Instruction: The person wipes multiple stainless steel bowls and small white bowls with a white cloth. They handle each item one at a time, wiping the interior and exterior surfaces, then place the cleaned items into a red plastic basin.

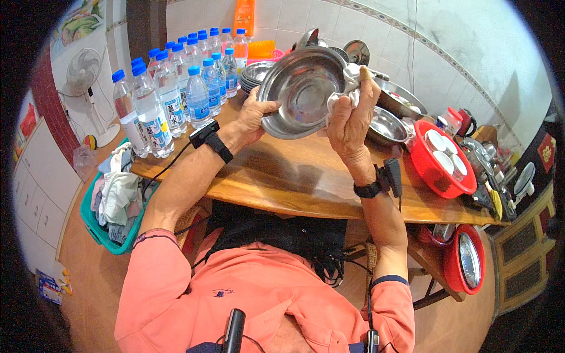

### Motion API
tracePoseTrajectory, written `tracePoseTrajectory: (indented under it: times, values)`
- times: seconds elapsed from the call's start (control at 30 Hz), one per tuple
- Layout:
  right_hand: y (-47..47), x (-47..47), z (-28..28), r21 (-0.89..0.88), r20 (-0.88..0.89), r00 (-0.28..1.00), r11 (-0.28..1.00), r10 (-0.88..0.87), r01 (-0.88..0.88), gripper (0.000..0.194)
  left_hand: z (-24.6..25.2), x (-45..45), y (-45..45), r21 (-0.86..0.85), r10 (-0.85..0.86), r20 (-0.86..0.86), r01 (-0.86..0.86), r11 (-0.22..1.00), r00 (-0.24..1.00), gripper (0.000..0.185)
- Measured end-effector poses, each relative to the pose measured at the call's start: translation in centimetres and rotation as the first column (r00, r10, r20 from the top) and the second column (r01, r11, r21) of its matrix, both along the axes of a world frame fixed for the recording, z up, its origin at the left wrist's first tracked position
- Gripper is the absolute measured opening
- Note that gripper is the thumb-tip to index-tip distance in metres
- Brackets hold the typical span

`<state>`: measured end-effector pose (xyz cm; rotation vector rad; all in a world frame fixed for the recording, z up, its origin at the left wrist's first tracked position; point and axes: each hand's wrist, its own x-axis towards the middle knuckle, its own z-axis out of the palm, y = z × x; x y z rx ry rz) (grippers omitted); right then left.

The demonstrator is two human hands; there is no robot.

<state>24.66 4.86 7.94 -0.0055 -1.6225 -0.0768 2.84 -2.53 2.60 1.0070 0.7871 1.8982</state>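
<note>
A wide stainless steel basin is held up tilted above the wooden table, its shiny inside turned towards me. My left hand grips its left rim, with the thumb over the edge. In my right hand is a bunched white cloth, pressed against the basin's right rim. Part of the cloth is hidden behind my fingers. A stack of steel plates stands just behind the basin on the left. Another steel bowl lies on the table to the right of my right hand.
Several water bottles with blue caps crowd the table's left side. A red plastic basin with white cups stands at the right. Behind it sits a large steel pan. A teal basket of clothes is beside the table, lower left.
</note>
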Motion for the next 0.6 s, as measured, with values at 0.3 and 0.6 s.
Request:
tracePoseTrajectory:
  times: [0.3, 0.6]
  values:
    - [-1.2, 0.5, 0.9, 0.137, -0.043, 0.995, 0.987, 0.085, -0.079, 0.052, -1.0, 0.4, 0.5, -0.118, -0.207, -0.076, 0.197, 0.973, 0.975, 0.073]
    - [-2.7, -1.2, -0.3, 0.206, 0.118, 0.976, 0.957, 0.184, -0.206, 0.054, -1.2, 0.2, 0.7, -0.195, -0.222, -0.08, 0.203, 0.96, 0.972, 0.05]
